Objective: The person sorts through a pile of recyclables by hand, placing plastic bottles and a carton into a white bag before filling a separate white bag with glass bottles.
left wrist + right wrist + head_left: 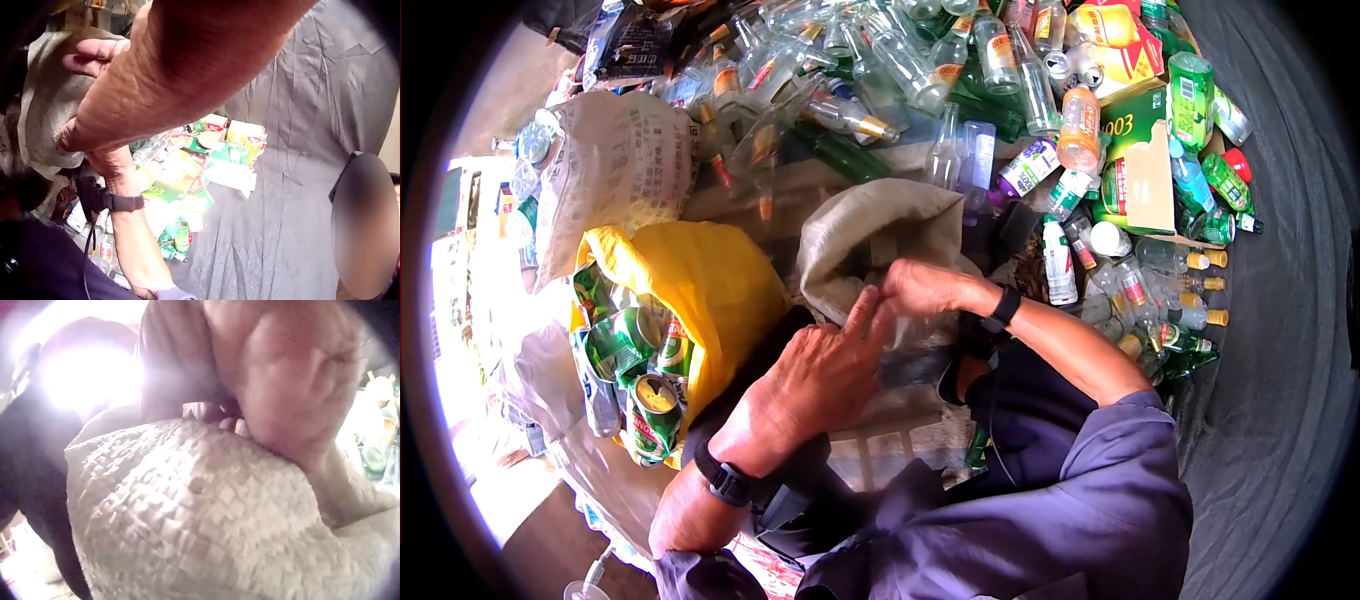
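Note:
A pale woven sack [880, 215] stands in front of the person with its mouth spread. The left hand [825, 375] reaches over the near side of the sack, index finger stretched forward. In the left wrist view its fingers [94, 50] extend over the sack's mouth, with the thumb low at the rim. The right hand [925, 288] meets it at the near rim, wrist bent and fingertips partly hidden behind the left hand. From the right wrist view, the right hand [281, 381] grips the edge of the woven sack [187, 494].
A yellow sack [710, 290] of crushed green cans [655, 410] stands at the left, before a full white sack [620, 160]. Glass bottles [900, 65] are heaped at the back. Bottles and a green carton [1135, 125] lie at the right, beside a dark sheet [1270, 330].

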Demonstrator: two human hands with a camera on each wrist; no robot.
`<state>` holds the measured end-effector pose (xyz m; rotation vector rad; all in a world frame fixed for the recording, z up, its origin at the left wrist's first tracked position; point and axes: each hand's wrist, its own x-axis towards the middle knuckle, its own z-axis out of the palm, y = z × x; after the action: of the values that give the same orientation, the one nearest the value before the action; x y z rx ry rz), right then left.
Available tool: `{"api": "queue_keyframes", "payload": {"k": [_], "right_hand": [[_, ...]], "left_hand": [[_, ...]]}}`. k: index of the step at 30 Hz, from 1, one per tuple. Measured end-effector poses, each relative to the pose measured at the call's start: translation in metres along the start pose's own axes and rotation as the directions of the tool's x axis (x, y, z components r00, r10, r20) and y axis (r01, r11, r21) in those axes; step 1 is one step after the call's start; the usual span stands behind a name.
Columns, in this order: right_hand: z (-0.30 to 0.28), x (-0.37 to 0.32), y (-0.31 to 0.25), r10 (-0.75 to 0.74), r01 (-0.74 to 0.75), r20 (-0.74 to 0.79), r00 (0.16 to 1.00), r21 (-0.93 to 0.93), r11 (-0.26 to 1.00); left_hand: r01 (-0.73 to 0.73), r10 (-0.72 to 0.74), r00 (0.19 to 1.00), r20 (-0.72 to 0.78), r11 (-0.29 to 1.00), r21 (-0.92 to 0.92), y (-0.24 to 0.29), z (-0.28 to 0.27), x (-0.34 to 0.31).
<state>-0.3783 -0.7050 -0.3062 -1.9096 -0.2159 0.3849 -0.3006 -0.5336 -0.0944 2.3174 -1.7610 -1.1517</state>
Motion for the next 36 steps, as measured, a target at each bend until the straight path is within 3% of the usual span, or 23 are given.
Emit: {"api": "queue_keyframes", "payload": {"k": [1,3,6,8,9,10,12,13,15,16,17,20,22,23,25,27,29,30,31,33,34,35,36], "right_hand": [[-0.009,-0.005,-0.020,0.003,-0.001,-0.015,1.000,0.184,0.983],[-0.021,-0.008,-0.044,0.025,-0.028,0.030,0.999,0.112,0.993],[-0.021,-0.011,-0.053,-0.071,0.075,-0.025,0.997,0.255,0.964],[-0.022,-0.013,-0.053,0.018,-0.027,0.028,0.999,0.368,0.929],[-0.027,-0.014,-0.054,0.015,-0.025,0.031,0.999,0.367,0.930],[-0.035,-0.014,-0.054,-0.028,0.008,0.066,0.997,0.295,0.956],[-0.045,-0.012,-0.039,-0.124,0.118,0.085,0.989,0.069,0.991],[-0.044,-0.005,-0.026,-0.012,0.005,0.094,0.996,0.068,0.998],[-0.035,0.011,0.036,-0.094,0.145,0.156,0.983,-0.353,0.924],[-0.045,0.014,0.022,0.371,-0.318,0.125,0.920,-0.312,0.895],[-0.045,0.011,0.022,0.395,-0.371,-0.004,0.919,-0.355,0.858],[-0.058,0.006,0.028,0.501,-0.434,0.071,0.862,-0.405,0.805],[-0.038,0.001,0.060,0.414,-0.462,-0.208,0.886,-0.475,0.749],[-0.042,0.001,0.050,0.416,-0.463,-0.207,0.885,-0.475,0.748],[-0.061,0.007,0.005,0.545,-0.461,-0.029,0.838,-0.570,0.680],[-0.064,0.008,-0.006,0.531,-0.421,-0.004,0.848,-0.614,0.668],[-0.059,0.004,0.012,0.438,-0.525,-0.293,0.850,-0.526,0.669],[-0.038,0.005,0.058,0.260,-0.518,-0.530,0.807,-0.424,0.743],[-0.033,0.006,0.068,0.257,-0.517,-0.532,0.807,-0.426,0.742],[-0.028,0.006,0.068,-0.021,-0.468,-0.627,0.779,-0.603,0.646],[-0.030,0.007,0.069,-0.020,-0.474,-0.630,0.776,-0.604,0.641],[-0.036,0.009,0.059,0.185,-0.453,-0.458,0.869,-0.587,0.671],[-0.043,0.009,0.049,0.369,-0.442,-0.246,0.897,-0.560,0.701]], "left_hand": [[0.025,-0.025,1.000,-0.010,0.999,-0.024,0.001,-0.002,0.000],[0.029,-0.030,1.000,-0.003,0.999,-0.021,0.001,0.000,0.000],[0.033,-0.033,0.999,-0.019,0.999,0.000,-0.003,0.007,0.000],[0.024,-0.023,0.999,-0.042,1.000,0.018,-0.007,0.012,0.000],[0.013,-0.007,0.992,-0.125,0.999,0.051,-0.009,0.015,-0.001],[0.006,0.011,0.979,-0.206,0.996,0.084,-0.010,0.017,-0.003],[0.026,-0.014,0.986,-0.165,0.997,0.070,-0.010,0.012,-0.003],[0.042,-0.035,0.992,-0.124,0.998,0.056,-0.009,0.008,-0.003],[0.047,-0.039,0.992,-0.121,0.997,0.062,-0.005,0.001,-0.004],[0.053,-0.044,0.992,-0.119,0.996,0.069,-0.004,0.000,-0.004],[0.056,-0.048,0.992,-0.117,0.996,0.070,-0.005,0.001,-0.004],[0.056,-0.045,0.989,-0.143,0.996,0.075,-0.008,0.003,-0.005],[0.054,-0.040,0.990,-0.135,0.993,0.101,-0.007,0.002,-0.005],[0.053,-0.039,0.990,-0.134,0.994,0.099,-0.007,0.003,-0.006],[0.046,-0.031,0.989,-0.143,0.993,0.106,-0.009,0.005,-0.008],[0.055,-0.037,0.992,-0.124,0.989,0.139,-0.005,-0.002,-0.010],[0.059,-0.041,0.993,-0.109,0.983,0.173,-0.003,-0.005,-0.011],[0.067,-0.048,0.992,-0.119,0.984,0.166,-0.003,-0.005,-0.010],[0.076,-0.056,0.990,-0.128,0.984,0.159,-0.003,-0.005,-0.009],[0.075,-0.054,0.988,-0.144,0.986,0.148,-0.004,-0.002,-0.009],[0.073,-0.051,0.986,-0.158,0.988,0.134,-0.004,-0.001,-0.008],[0.065,-0.043,0.986,-0.159,0.989,0.134,-0.005,-0.001,-0.008],[0.064,-0.042,0.987,-0.156,0.988,0.140,-0.005,-0.003,-0.009]]}}
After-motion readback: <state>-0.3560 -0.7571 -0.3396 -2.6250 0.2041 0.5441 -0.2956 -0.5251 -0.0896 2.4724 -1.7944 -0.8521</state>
